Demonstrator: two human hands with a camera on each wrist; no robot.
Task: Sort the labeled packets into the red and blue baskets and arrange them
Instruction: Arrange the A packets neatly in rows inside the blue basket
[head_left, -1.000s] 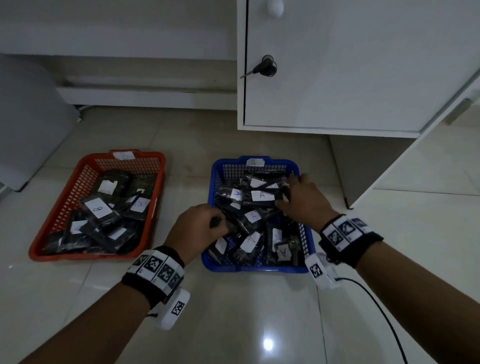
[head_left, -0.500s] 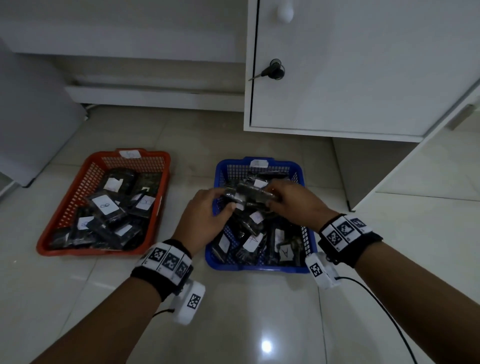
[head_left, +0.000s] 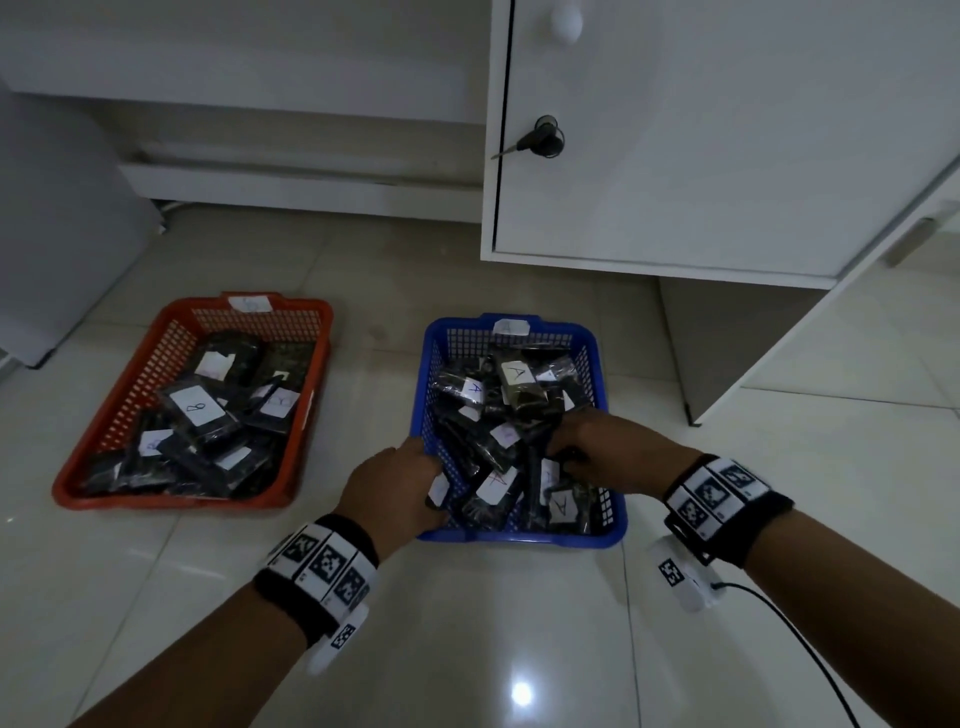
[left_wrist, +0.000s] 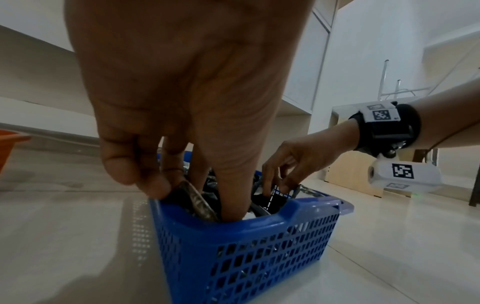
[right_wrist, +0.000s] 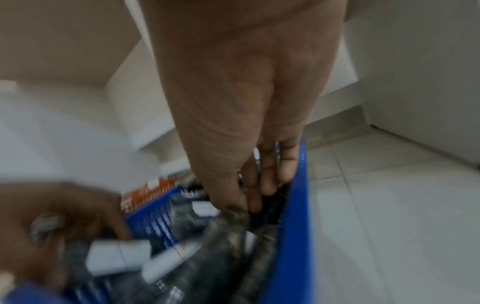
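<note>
Both your hands dropped from the raised packet at the blue perforated plastic basket's (head_left: 522, 538) far end to its near end. Your left hand (head_left: 390, 491) is at the near-left corner, thumb and fingers (left_wrist: 153, 186) pinching a dark plastic packet with a white label (left_wrist: 196, 200) against the wall. Your right hand (head_left: 613, 454) is over the near-right side, fingers curled down among the dark A-labelled packets (head_left: 498, 415); whether it's actually gripping one, can't tell — the right wrist view is blurred. Red perforated plastic basket (head_left: 111, 486) sits on the tiled floor (head_left: 493, 649) left of the blue one, apart from it, holding its own labelled packets (head_left: 197, 415).
</note>
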